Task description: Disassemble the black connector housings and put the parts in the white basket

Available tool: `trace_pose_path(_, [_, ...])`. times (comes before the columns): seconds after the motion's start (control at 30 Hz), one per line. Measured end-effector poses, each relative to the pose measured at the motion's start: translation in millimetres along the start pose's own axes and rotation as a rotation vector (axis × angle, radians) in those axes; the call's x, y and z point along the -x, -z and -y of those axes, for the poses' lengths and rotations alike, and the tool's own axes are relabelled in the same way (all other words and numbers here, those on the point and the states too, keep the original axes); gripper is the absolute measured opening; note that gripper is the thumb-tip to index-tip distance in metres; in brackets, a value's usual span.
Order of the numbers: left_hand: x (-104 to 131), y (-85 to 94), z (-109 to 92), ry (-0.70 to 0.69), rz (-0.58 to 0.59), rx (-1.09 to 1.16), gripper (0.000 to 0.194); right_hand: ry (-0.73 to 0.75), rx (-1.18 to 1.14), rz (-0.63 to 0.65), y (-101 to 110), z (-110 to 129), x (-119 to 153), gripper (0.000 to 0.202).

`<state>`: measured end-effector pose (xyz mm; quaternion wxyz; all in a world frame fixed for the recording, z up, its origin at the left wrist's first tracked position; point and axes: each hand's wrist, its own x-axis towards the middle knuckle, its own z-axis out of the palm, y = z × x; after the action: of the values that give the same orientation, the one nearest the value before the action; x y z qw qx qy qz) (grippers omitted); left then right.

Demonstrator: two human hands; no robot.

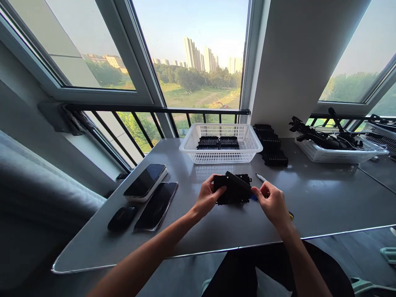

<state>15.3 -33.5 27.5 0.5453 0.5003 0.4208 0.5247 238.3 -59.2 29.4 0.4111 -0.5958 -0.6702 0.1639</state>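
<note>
My left hand [210,194] is closed around the left side of a black plastic part [232,195] with small tabs along its edges, held just above the table. Across its top lies a flat black strip [239,180], slanting down to the right. The fingers of my right hand [271,202] pinch the strip's lower right end. Beyond that hand a white marker [261,177] rests on the table. A bit of something blue [254,197] shows by my right fingertips, and a yellow-and-black end [291,215] sticks out behind the wrist; the rest of it is hidden.
A white plastic basket [227,157] holding black parts stands at the back by the window railing. Stacked black parts [272,146] sit right of it. Farther right, another white basket [340,156] bears black cables. Phones [157,206] and a rounded black object [122,218] lie left.
</note>
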Motion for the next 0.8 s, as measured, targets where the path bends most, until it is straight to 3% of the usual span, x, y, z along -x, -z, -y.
trace_pose_path(0.2, [-2.0, 2.2, -1.4, -0.006, -0.021, 0.024, 0.034, -0.065, 0.035, -0.118, 9.4, -9.7, -6.0, 0.048])
trace_pose_path(0.4, [-1.1, 1.6, 1.8, 0.003, 0.005, 0.019, 0.035, -0.017, 0.004, -0.045, 1.4, -5.1, -2.6, 0.049])
trace_pose_path(0.6, [-3.6, 4.3, 2.8, 0.005, -0.011, 0.031, 0.036, -0.082, 0.021, -0.114, 8.7, -9.7, -6.7, 0.049])
trace_pose_path(0.8, [-1.2, 1.5, 0.0, 0.022, -0.005, 0.028, 0.038, -0.018, -0.025, -0.025, 2.0, -5.7, -3.4, 0.049])
